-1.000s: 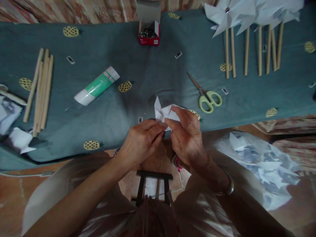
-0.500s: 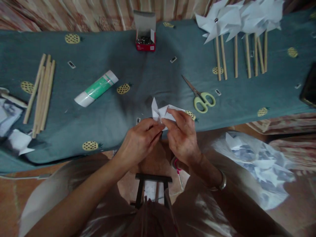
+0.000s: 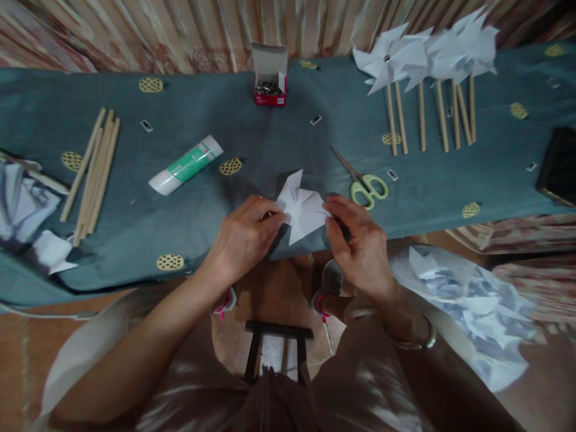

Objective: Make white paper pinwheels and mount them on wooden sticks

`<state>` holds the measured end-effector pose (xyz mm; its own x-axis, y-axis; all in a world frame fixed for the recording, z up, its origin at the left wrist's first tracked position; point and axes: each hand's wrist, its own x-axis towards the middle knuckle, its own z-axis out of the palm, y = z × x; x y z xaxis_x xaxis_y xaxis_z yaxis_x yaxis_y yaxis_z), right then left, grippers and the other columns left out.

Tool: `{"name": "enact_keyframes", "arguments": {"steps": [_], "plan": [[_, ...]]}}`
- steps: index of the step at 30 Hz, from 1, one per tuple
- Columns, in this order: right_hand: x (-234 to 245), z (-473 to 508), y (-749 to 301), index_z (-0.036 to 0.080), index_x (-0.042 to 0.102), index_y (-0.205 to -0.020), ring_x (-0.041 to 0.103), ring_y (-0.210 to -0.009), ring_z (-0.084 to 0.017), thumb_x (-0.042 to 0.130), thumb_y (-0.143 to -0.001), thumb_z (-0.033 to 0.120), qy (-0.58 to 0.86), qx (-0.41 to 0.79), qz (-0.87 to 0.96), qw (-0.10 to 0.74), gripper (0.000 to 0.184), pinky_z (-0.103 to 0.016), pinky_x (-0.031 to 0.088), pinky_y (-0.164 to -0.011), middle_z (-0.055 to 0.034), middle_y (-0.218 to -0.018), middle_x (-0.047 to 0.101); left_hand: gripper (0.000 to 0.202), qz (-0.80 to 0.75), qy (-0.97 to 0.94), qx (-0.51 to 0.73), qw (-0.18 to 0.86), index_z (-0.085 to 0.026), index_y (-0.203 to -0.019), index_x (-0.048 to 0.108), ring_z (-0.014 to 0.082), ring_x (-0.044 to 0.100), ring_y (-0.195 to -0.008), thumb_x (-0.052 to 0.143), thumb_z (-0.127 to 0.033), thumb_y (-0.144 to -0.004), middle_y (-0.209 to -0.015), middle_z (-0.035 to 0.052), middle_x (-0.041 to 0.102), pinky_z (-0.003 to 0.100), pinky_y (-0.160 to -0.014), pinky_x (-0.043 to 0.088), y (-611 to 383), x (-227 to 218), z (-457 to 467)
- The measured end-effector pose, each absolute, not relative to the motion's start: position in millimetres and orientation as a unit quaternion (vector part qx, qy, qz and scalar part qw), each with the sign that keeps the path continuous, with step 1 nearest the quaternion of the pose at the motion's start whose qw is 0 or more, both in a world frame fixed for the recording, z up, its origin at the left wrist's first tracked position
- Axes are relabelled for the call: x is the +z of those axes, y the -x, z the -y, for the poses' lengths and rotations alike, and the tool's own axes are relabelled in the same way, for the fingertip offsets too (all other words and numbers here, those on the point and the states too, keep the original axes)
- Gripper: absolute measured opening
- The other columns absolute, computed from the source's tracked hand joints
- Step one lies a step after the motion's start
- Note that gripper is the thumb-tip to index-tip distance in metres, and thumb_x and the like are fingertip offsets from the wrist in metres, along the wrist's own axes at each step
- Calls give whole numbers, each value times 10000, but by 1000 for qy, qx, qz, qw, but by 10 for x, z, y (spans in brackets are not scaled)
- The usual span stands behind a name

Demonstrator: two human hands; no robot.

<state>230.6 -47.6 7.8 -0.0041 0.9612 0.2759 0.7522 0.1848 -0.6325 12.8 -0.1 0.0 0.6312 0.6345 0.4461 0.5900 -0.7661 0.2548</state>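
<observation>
Pinched the white paper pinwheel [image 3: 303, 213] with the left hand [image 3: 245, 235] at nine o'clock and the right hand [image 3: 362, 243] at three, near the six o'clock edge of the desk [image 3: 265, 150]. Seemed busy shaping blades; likely needed light, even pressure next.

A broad lane of dark teal, pineapple-printed tablecloth [image 3: 279, 135] ran between the white folded-paper pinwheel [image 3: 303, 210] and the open red cardboard box of small metal pieces [image 3: 270, 99]. The lime-handled metal scissors [image 3: 361, 179] blocked the way from the right hand [image 3: 360, 243] toward the far right, their grips just beyond its fingers. Past them, the row of white paper pinwheels on pale wooden sticks [image 3: 389, 63] obstructed the back right. Cloth lay open between the left hand [image 3: 249, 231] and the slanted white tube with a green band [image 3: 186, 165]; farther left, the loose bundle of pale round sticks [image 3: 105, 175] barred passage.
</observation>
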Motion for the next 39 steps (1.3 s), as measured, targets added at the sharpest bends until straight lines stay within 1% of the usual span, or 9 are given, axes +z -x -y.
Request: {"name": "enact_keyframes", "arguments": {"steps": [5, 9, 12, 16, 19, 22, 28, 34, 39], "plan": [[112, 514, -2285, 191, 709, -1052, 690, -1094, -248, 508, -908, 166, 602, 161, 701, 347, 248, -459, 553, -984, -112, -1149, 737, 151, -332, -903, 272, 27, -139, -1021, 674, 200, 601, -874, 561, -110, -923, -1000, 92, 688, 328, -725, 553, -97, 47, -35], [113, 517, -2277, 170, 709, -1031, 692, -1069, -252, 510, -912, 153, 590, 152, 717, 337, 231, -451, 558, -968, -123, -1119, 745, 110, -326, -906, 269, 27, -159, -1006, 666, 226, 595, -918, 591, -195, -933, -1048, 88, 692, 370, -747, 505, -163, 88, 73], [107, 519, -2268, 172, 706, -1033, 692, -1060, -251, 514, -914, 148, 588, 143, 725, 330, 227, -449, 558, -962, -120, -1115, 746, 129, -321, -918, 229, 34, -175, -1013, 666, 232, 599, -911, 617, -263, -932, -1001, 68, 697, 366, -722, 456, -230, 93, 156], [103, 521, -2260, 171, 708, -1021, 694, -1055, -249, 520, -911, 149, 587, 142, 723, 335, 219, -443, 557, -962, -118, -1111, 748, 121, -319, -926, 198, 36, -164, -1010, 669, 222, 601, -882, 591, -232, -949, -945, 62, 694, 351, -708, 428, -282, 85, 190], [108, 521, -2274, 191, 709, -1020, 695, -1059, -242, 529, -900, 151, 588, 154, 717, 342, 219, -441, 561, -956, -103, -1108, 749, 128, -316, -928, 197, 27, -157, -984, 670, 205, 611, -841, 555, -211, -968, -923, 56, 697, 335, -704, 438, -291, 91, 187], [123, 522, -2311, 200, 710, -1042, 688, -1081, -247, 564, -863, 156, 589, 167, 715, 338, 235, -453, 552, -970, -102, -1141, 739, 142, -309, -930, 196, 17, -143, -956, 669, 196, 621, -825, 533, -181, -973, -910, 58, 701, 325, -712, 465, -287, 101, 190], [150, 523, -2405, 232, 722, -1083, 612, -1208, -276, 666, -791, 181, 583, 209, 716, 320, 301, -508, 485, -1056, -94, -1280, 677, 175, -303, -932, 201, 1, -124, -930, 668, 187, 623, -794, 507, -172, -977, -887, 74, 705, 319, -699, 495, -261, 113, 215], [144, 510, -2460, 274, 760, -949, 635, -1175, -254, 737, -797, 213, 560, 273, 695, 359, 165, -506, 505, -1029, -42, -1258, 689, 151, -291, -936, 200, 6, -122, -930, 671, 184, 631, -789, 528, -159, -961, -871, 67, 713, 309, -694, 508, -228, 127, 250], [149, 505, -2444, 294, 767, -879, 617, -1204, -247, 742, -818, 236, 552, 299, 687, 366, 87, -508, 494, -1045, -17, -1290, 674, 153, -293, -935, 197, 24, -123, -959, 666, 199, 643, -836, 515, -145, -963, -918, 85, 721, 332, -718, 525, -221, 119, 278]]}}
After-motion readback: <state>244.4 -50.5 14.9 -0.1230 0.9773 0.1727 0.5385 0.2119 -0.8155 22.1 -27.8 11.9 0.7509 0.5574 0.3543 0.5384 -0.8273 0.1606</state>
